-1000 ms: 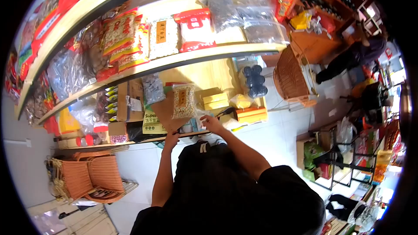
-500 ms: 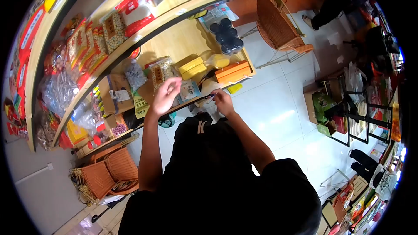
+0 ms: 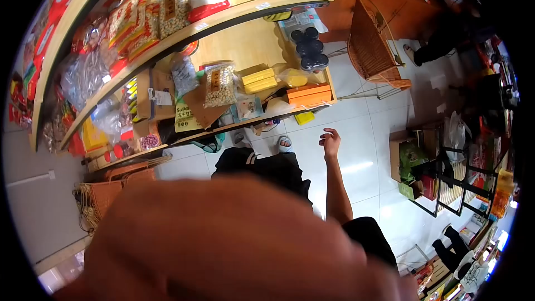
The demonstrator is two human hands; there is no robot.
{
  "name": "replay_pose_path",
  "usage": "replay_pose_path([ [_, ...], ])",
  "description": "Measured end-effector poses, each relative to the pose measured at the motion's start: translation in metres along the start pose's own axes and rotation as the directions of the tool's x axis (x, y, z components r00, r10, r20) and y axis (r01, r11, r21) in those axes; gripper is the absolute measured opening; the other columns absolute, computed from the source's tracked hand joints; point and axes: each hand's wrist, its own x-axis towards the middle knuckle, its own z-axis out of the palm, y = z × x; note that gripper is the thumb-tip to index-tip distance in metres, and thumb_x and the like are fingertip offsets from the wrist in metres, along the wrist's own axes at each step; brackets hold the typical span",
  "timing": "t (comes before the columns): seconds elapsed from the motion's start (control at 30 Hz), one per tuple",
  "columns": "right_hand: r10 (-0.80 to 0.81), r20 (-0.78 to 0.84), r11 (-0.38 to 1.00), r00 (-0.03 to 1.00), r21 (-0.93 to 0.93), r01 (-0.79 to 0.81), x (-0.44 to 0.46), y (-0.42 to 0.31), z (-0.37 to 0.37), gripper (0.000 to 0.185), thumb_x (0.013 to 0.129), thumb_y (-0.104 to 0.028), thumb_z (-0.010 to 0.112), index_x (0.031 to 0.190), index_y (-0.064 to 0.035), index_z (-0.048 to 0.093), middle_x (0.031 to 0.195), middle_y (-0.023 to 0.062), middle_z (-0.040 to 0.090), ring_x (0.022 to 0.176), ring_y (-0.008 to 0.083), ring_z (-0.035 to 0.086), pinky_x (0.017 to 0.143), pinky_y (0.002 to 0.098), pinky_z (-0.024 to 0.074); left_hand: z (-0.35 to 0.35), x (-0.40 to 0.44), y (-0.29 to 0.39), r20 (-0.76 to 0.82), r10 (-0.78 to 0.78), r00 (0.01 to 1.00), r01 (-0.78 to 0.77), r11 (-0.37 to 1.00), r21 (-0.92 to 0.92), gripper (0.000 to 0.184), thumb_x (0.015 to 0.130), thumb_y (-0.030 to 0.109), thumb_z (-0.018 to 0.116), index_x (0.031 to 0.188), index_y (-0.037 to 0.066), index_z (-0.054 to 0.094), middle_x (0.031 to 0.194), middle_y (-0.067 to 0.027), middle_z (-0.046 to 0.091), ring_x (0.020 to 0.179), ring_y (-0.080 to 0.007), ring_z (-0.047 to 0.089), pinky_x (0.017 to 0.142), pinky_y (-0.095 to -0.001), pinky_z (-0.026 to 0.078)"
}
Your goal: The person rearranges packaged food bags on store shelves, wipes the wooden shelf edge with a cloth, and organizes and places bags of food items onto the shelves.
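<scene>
My left hand (image 3: 234, 234) is raised close to the camera, large and blurred across the bottom of the view. Its fingers are smeared, and whether it holds anything is hidden. Over the tiled floor, my right hand (image 3: 330, 140) hangs with its fingers loosely apart and nothing in them. Nearest to it on the lower shelf lie an orange pack (image 3: 310, 96) and a bright yellow item (image 3: 305, 117) below the shelf edge. Yellow packs (image 3: 259, 80), a bag of nuts or beans (image 3: 220, 85) and a pack of dark-lidded jars (image 3: 310, 50) sit farther in.
An upper shelf (image 3: 245, 11) holds several red-and-clear food bags. A wicker chair (image 3: 372, 50) stands beyond the shelf's end; another wicker seat (image 3: 106, 195) is at left. Black racks (image 3: 454, 173) with goods stand at right. Part of another person (image 3: 440, 39) shows at upper right.
My left hand has risen from the shelf edge to close before the camera. The right hand has moved right, away from the shelf, and its fingers have loosened. The view has shifted.
</scene>
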Motion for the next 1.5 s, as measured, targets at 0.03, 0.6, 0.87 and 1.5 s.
replay_pose_path([
  [0.03,-0.017,0.009,1.0,1.0,0.004,0.016,0.003,-0.003,0.008,0.026,0.083,0.0,0.045,0.104,0.001,0.06,0.073,0.0119,0.062,0.052,0.015,0.056,0.047,0.0276,0.0466,0.003,-0.003,0.005,-0.006,0.015,1.0,-0.015,0.999,-0.037,0.055,0.091,0.053,0.05,0.105,0.002,0.064,0.089,-0.0159,0.063,0.071,-0.0235,0.062,0.059,-0.0355,0.053],
  [0.6,0.01,0.296,0.999,0.955,-0.033,0.0,-0.075,-0.022,0.208,0.026,0.088,-0.007,0.049,0.111,0.0001,0.057,0.079,0.0134,0.064,0.061,0.0178,0.06,0.056,0.0301,0.0524,-0.081,-0.126,0.103,-0.243,0.17,0.955,-0.24,0.923,-0.302,0.032,0.083,0.035,0.061,0.083,0.004,0.054,0.075,-0.0074,0.056,0.061,-0.0204,0.052,0.057,-0.0355,0.045],
  [0.87,-0.052,0.509,0.977,0.859,-0.151,0.148,-0.121,-0.068,0.354,0.024,0.088,-0.004,0.052,0.11,0.0026,0.057,0.081,0.0117,0.064,0.064,0.0178,0.062,0.059,0.0281,0.0521,-0.164,-0.216,0.173,-0.295,0.287,0.912,-0.378,0.868,-0.324,0.028,0.08,0.027,0.065,0.072,0.006,0.05,0.068,-0.0034,0.052,0.056,-0.0189,0.047,0.056,-0.0354,0.042],
  [1.5,-0.739,0.556,0.192,0.379,-0.366,0.911,-0.124,-0.326,0.621,0.074,0.07,-0.014,0.076,0.133,-0.0023,0.039,0.124,0.0242,0.048,0.118,0.0404,0.047,0.104,0.045,0.0384,-0.466,-0.245,0.036,-0.715,0.125,0.687,0.691,0.189,0.697,0.088,0.078,0.016,0.075,0.146,-0.002,0.022,0.142,-0.0294,0.037,0.133,-0.0394,0.04,0.11,-0.0419,0.035],
])
